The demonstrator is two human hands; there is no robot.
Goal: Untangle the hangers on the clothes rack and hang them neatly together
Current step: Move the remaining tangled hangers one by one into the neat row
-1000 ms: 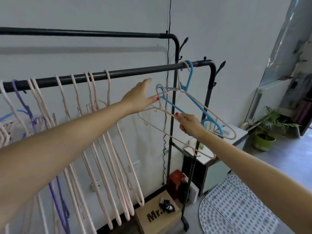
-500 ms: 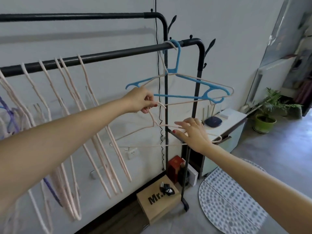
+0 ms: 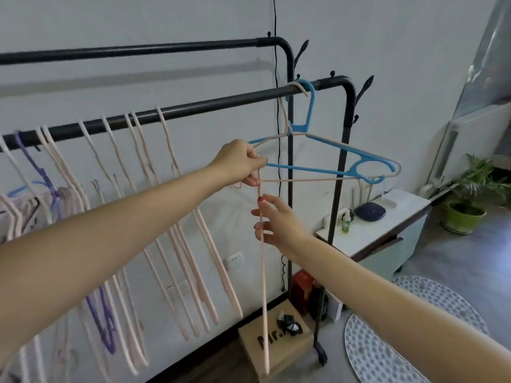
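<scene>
Partly sorted: pink hangers (image 3: pixel 177 217) are hung along the rail (image 3: pixel 193 107); a loose pink hanger (image 3: pixel 264 272) is pinched by the left hand (image 3: pixel 243 164), touched by the right hand's (image 3: pixel 276 219) relaxed grip; blue hanger (image 3: pixel 331 150) tangle remains.

Both forearms are bare, no sleeves showing, and the fingernails are painted red.
</scene>
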